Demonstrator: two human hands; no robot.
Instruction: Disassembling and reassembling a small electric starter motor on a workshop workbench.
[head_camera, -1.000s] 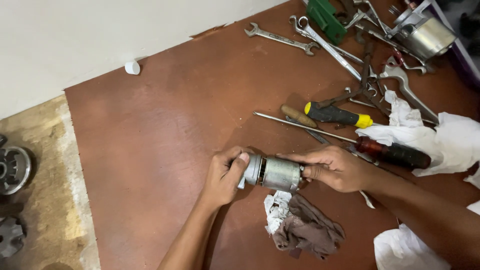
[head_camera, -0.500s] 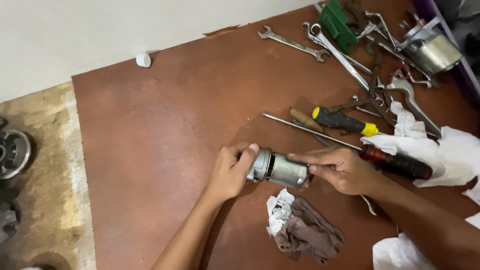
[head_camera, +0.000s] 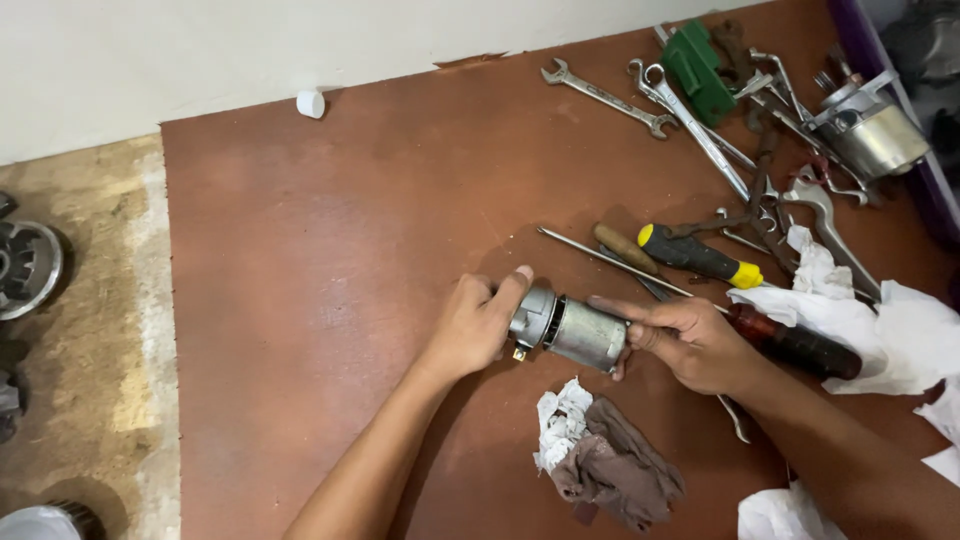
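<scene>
Seen from above, two bare hands grip a small grey metal cylinder (head_camera: 570, 331) over a brown board (head_camera: 330, 250); the left hand (head_camera: 478, 325) is clamped on its ribbed end, thumb stretched along the top; the right hand (head_camera: 695, 343) closes round the smooth end, forefinger pointing at it; a crumpled rag (head_camera: 610, 465) lies just below; a yellow-and-black screwdriver (head_camera: 697, 256), a red-handled screwdriver (head_camera: 800, 345) and spanners (head_camera: 690, 120) lie beyond; white cloth (head_camera: 890, 335) rests at right.
</scene>
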